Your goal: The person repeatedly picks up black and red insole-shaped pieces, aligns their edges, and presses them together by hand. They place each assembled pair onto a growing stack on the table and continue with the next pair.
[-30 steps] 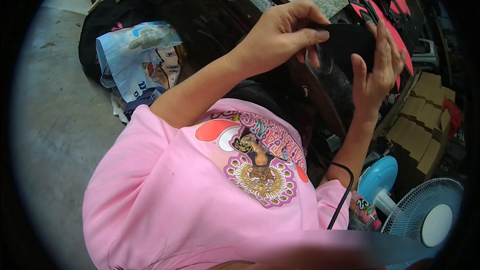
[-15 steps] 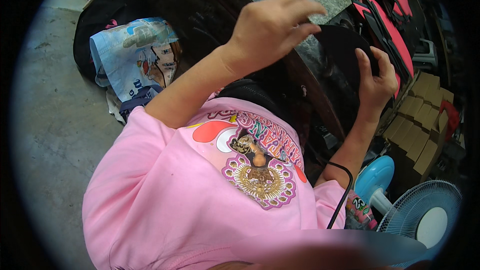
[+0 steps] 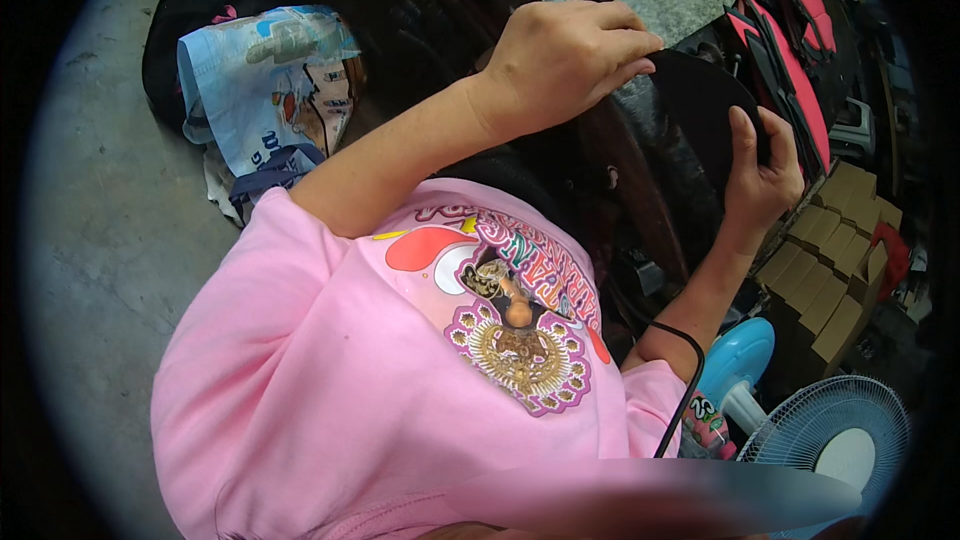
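Observation:
Between my hands is a flat black piece [image 3: 700, 105] with a rounded edge; its material is too dark to make out. My left hand [image 3: 575, 60] is closed, thumb and fingers pinched together at the piece's upper left corner. My right hand [image 3: 765, 168] grips the opposite edge, thumb on the near face and the fingers curled around the side. The piece is tilted up over a dark work surface, and its lower part blends into the shadow there.
Pink and black flat pieces [image 3: 800, 90] are stacked at the far right. Small brown cardboard boxes [image 3: 825, 280] stand below them. A white fan [image 3: 845, 455], a blue fan [image 3: 738, 355] and a pink bottle [image 3: 710, 430] are near right. A light-blue printed bag [image 3: 235, 90] hangs at left.
My left hand has moved slightly right, and its fingers, apart before, have closed on the black piece's upper corner. My right hand keeps its grip.

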`<state>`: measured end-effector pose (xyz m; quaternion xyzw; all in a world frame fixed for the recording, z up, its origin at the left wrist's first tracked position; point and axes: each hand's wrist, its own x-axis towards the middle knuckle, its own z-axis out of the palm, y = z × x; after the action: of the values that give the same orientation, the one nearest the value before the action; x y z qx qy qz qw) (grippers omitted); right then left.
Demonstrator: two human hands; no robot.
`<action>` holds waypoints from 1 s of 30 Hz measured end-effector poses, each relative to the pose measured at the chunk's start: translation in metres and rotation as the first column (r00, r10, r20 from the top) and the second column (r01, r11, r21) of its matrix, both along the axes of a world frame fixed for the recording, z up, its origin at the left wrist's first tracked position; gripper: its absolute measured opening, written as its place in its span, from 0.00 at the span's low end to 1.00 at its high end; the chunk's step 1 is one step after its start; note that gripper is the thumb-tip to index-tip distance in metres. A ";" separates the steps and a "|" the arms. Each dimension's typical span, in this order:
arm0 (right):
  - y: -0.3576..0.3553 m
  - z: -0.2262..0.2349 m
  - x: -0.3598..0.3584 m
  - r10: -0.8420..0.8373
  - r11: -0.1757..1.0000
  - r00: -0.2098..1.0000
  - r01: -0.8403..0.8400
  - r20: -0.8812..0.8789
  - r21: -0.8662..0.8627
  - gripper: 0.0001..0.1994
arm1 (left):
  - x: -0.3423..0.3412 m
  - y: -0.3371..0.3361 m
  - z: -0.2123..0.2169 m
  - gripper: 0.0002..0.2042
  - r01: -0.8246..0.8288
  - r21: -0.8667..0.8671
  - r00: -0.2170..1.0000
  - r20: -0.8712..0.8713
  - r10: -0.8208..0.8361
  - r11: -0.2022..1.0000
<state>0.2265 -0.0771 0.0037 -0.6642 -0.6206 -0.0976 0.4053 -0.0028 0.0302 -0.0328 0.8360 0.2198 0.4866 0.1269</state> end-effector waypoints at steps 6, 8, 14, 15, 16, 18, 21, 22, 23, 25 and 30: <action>0.001 0.001 -0.001 0.024 1.000 1.000 -0.024 0.001 0.008 0.13 | -0.002 -0.001 -0.004 0.09 0.016 -0.060 0.999 -0.046 -0.019 0.998; 0.001 0.003 -0.003 0.021 1.000 0.998 -0.021 0.051 0.000 0.12 | -0.001 -0.001 -0.005 0.08 0.015 -0.040 0.999 -0.041 -0.017 0.999; -0.002 0.007 -0.009 0.028 1.000 0.995 -0.027 0.094 -0.010 0.12 | 0.000 -0.001 -0.007 0.08 0.021 -0.072 1.000 -0.012 -0.021 0.997; -0.001 0.007 -0.009 0.031 0.999 0.995 -0.031 0.091 0.003 0.12 | 0.000 -0.001 -0.007 0.08 0.023 -0.076 1.000 -0.013 -0.024 0.997; -0.001 0.007 -0.009 0.034 0.999 0.995 -0.036 0.089 0.017 0.12 | 0.000 -0.001 -0.007 0.08 0.025 -0.080 1.000 -0.015 -0.026 0.996; -0.002 0.007 -0.008 0.039 0.999 0.996 -0.041 0.078 0.030 0.12 | -0.001 -0.001 -0.006 0.08 0.036 -0.087 0.999 -0.014 -0.037 0.996; -0.003 0.007 -0.007 0.045 0.999 0.997 -0.047 0.064 0.027 0.12 | -0.001 0.000 -0.006 0.08 0.070 -0.102 0.998 0.001 -0.070 0.992; -0.003 0.007 -0.007 0.048 0.998 0.997 -0.050 0.067 0.025 0.12 | -0.001 0.000 -0.006 0.08 0.085 -0.109 0.996 0.010 -0.084 0.990; -0.003 0.007 -0.007 0.042 0.999 0.997 -0.044 0.069 0.018 0.12 | -0.001 0.000 -0.005 0.07 0.095 -0.116 0.995 0.019 -0.093 0.989; -0.003 0.006 -0.007 0.046 0.998 0.996 -0.049 0.078 0.036 0.12 | 0.000 -0.002 -0.005 0.06 0.112 -0.140 0.993 0.045 -0.107 0.984; -0.002 0.006 -0.010 0.049 0.998 0.997 -0.052 0.068 0.041 0.12 | 0.004 -0.006 -0.001 0.05 0.114 -0.162 0.991 0.095 -0.099 0.980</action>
<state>0.2165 -0.0791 0.0102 -0.6359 -0.6480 -0.1228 0.4008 0.0013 0.0245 -0.0335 0.8111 0.2091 0.4947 0.2318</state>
